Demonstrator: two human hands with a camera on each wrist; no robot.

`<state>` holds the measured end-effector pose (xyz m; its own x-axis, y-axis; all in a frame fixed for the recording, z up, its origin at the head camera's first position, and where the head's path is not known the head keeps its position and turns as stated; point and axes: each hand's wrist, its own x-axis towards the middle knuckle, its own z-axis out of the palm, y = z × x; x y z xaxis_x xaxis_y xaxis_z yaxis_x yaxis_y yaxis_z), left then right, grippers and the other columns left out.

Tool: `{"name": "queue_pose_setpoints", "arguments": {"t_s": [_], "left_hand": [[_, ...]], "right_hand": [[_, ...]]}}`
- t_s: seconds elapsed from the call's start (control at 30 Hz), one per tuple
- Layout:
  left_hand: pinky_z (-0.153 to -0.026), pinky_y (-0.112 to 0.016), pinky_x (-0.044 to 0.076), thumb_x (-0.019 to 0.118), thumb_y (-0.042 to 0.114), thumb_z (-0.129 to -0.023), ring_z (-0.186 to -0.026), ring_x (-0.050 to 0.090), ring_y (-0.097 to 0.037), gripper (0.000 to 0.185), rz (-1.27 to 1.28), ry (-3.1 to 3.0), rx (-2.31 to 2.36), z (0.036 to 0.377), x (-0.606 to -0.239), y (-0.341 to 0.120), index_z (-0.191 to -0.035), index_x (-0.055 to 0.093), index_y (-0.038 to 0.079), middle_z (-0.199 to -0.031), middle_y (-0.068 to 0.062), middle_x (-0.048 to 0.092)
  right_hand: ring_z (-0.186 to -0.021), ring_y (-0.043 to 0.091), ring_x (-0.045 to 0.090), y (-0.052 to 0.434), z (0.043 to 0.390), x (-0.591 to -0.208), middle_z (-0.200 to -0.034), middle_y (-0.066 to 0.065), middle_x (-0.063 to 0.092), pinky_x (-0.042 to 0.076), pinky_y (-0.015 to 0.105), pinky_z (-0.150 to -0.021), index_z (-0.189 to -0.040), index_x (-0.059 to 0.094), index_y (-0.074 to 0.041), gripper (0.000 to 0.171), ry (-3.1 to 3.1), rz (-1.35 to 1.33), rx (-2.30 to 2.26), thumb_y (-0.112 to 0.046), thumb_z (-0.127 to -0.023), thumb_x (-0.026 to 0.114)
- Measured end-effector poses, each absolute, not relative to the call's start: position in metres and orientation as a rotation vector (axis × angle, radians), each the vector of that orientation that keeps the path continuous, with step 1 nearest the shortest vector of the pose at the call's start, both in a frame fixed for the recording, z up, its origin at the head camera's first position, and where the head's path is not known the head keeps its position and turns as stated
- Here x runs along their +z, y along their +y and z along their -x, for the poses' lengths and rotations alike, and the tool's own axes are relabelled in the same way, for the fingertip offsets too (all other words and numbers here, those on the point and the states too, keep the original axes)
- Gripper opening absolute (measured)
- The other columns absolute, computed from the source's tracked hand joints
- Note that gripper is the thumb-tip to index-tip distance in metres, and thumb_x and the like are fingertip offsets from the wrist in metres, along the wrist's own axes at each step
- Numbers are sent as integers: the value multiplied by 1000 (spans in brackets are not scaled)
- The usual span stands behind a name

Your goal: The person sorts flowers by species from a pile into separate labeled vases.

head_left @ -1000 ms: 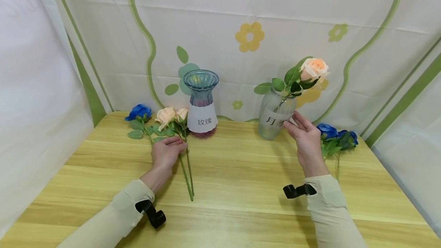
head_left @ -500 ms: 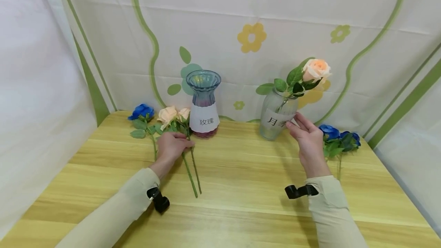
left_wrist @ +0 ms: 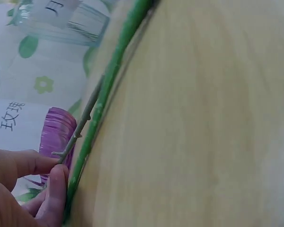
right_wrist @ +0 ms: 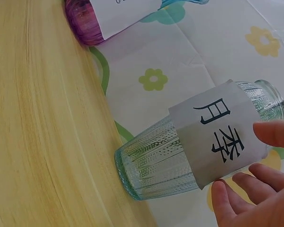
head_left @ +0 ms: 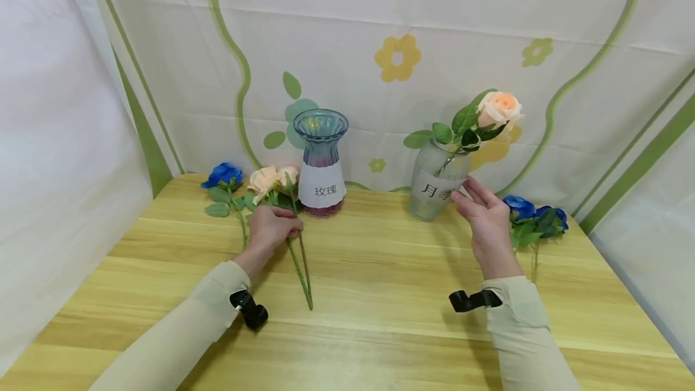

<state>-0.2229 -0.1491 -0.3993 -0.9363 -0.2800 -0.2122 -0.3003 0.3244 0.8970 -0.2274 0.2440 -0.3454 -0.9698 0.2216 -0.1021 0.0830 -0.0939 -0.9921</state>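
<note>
My left hand (head_left: 268, 231) pinches a thin, thorny rose stem (left_wrist: 88, 111) between thumb and fingertips. A thicker bright green stem (left_wrist: 102, 101) runs beside it, close over the wood. These stems lead up to two peach roses (head_left: 264, 181) lying at the foot of a blue-and-purple glass vase (head_left: 320, 152) labelled 玫瑰. To the right, my right hand (head_left: 487, 231) holds the side of a clear ribbed glass vase (right_wrist: 154, 156), thumb by its 月季 label (right_wrist: 220, 135) and fingers on the other side. One peach rose (head_left: 498, 109) stands in this vase, leaning right.
A blue rose (head_left: 222, 175) lies at the far left of the wooden table (head_left: 369, 318). Behind my right hand lie more blue roses (head_left: 519, 207) with green leaves. A flower-printed cloth (head_left: 336, 41) hangs right behind the table's back edge.
My left hand has shifted slightly right, and its fingertips have come together on the thin stem. The lower ends of the two stems now meet. My right hand stays at the clear vase.
</note>
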Motion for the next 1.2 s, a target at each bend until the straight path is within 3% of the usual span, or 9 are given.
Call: {"name": "queue_pose_setpoints", "arguments": {"t_s": [0.13,0.23,0.43,0.63,0.93,1.2], "left_hand": [[-66,-23,61,78,5,-91,-64,73,-7,35,555,2403,1913,221,-399,-150,-125,75,-3,-117,-22,78],[-70,-23,63,76,3,-93,-65,72,-4,38,571,2330,2053,217,-397,-151,-130,72,-5,-124,-22,76],[-84,-31,65,75,1,-94,-70,75,-7,38,660,2182,2327,211,-385,-153,-131,69,-7,-103,-9,75],[-83,-30,65,73,-5,-95,-75,78,-12,25,657,1958,2664,211,-369,-146,-118,65,-9,-91,-3,71],[-79,-32,66,74,-5,-95,-72,78,-14,16,508,1713,3063,208,-340,-119,-99,60,0,-80,-3,77],[-79,-34,67,76,-6,-93,-72,78,-17,20,379,1483,3285,207,-317,-75,-92,60,4,-82,-5,77]], "right_hand": [[-153,13,47,245,228,-346,-174,1,35,51,19,-103,-165,40,-23,71,-2049,345,2226,-21,-102,72],[-153,13,47,245,228,-346,-174,1,34,51,16,-100,-165,39,-23,71,-2073,329,2214,-22,-102,72],[-154,15,46,243,228,-347,-174,1,35,51,18,-102,-165,39,-21,69,-2102,308,2181,-21,-104,70],[-154,15,45,243,228,-347,-173,1,36,49,25,-111,-165,40,-21,68,-2102,311,2182,-22,-104,70],[-153,16,47,242,229,-347,-173,2,38,53,14,-93,-164,41,-21,68,-2072,314,2189,-22,-103,71],[-154,16,46,244,230,-348,-173,2,36,53,14,-93,-164,40,-20,68,-2074,314,2181,-20,-103,70]]}}
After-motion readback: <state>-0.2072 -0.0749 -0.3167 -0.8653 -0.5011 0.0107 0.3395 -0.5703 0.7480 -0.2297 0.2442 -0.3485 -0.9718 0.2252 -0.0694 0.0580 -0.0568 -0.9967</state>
